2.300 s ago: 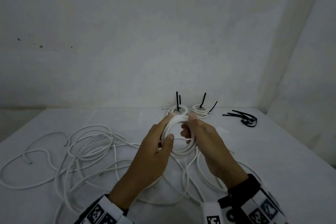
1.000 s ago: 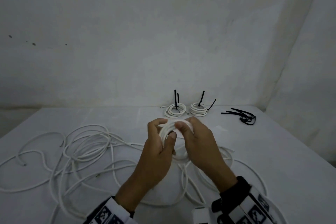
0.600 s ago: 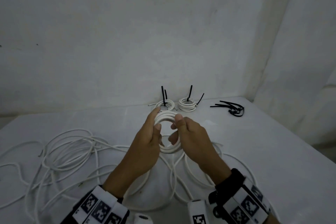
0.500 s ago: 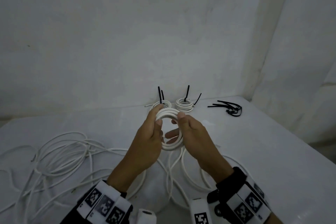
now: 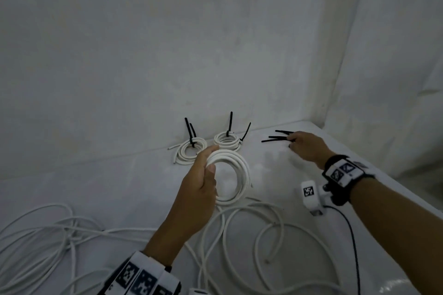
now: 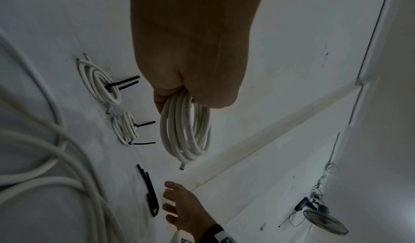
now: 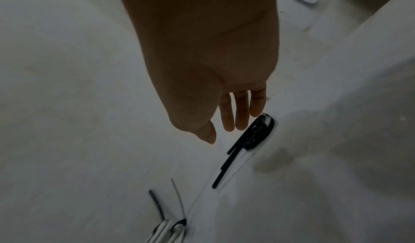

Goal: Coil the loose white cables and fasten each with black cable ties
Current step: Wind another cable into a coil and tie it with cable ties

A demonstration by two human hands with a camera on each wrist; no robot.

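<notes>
Reaching away from the coil [image 5: 236, 176], the right hand [image 5: 308, 148] is now hovering, fingers spread, over the black ties [image 7: 249, 140] by the wall. The left hand [image 5: 199, 189] alone is squeezing the coil above the table [image 5: 119, 184], so tying comes next.

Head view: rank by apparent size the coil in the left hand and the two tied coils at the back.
1. Held coil, though it sits nearer the camera.
2. Left tied coil.
3. Right tied coil; close to the left one, so unsure.
</notes>
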